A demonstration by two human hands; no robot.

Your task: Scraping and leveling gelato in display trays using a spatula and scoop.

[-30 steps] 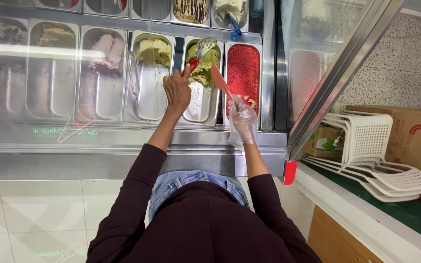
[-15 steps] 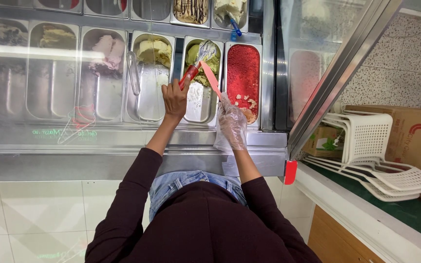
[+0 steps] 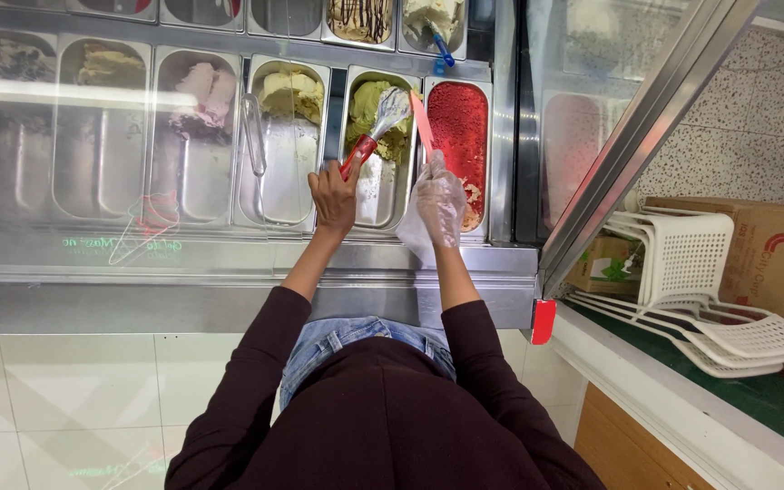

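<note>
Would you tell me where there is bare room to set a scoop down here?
The steel ledge along the case front, left of the left hand, looks bare. It is crowded over the green tub, where both hands, the scoop and red spatula meet.

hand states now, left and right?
Left hand: closed on red-handled spatula.
Right hand, gloved: closed on flat red paddle.

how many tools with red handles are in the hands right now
2. The left hand holds a red-handled metal spade over the green ice cream tub. The gloved right hand holds a flat red spatula beside the red sorbet tub.
</note>
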